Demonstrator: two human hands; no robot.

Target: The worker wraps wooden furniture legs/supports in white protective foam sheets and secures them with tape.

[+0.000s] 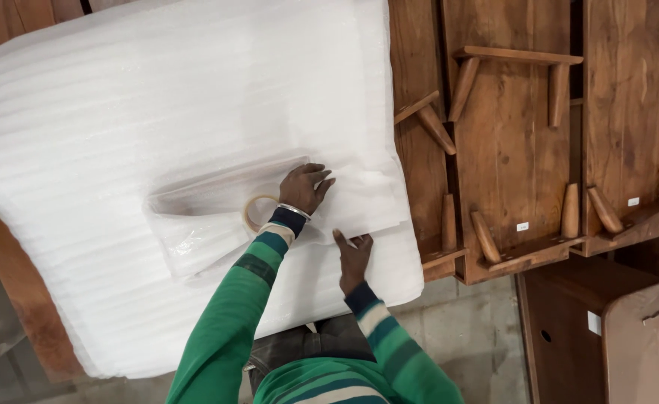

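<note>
You are pressing your left hand (305, 187) flat on a small parcel wrapped in thin white foam sheet (269, 206), just left of the middle of the frame. The fingers are spread and are not gripping anything. A round roll of tan sticky tape (251, 212) is sitting around your left wrist like a bangle, touching the parcel.

Your right hand (354, 258) is resting a little lower and to the right. Its fingers are open too, and they are holding down the loose edge of the foam sheet. Your two hands are near each other but apart.

The parcel is lying on top of a big thick stack of white foam sheets (105, 135), which is filling the left half of the frame.

The foam looks already folded around the parcel, so the wrapping part seems mostly done. I cannot see any tape stuck across the fold, so the sealing looks not yet done. The roll is right there on your wrist.

On the right side of the frame, brown wooden tables turned upside down with their legs showing (509, 150) are lying bare, with no foam on them.
</note>
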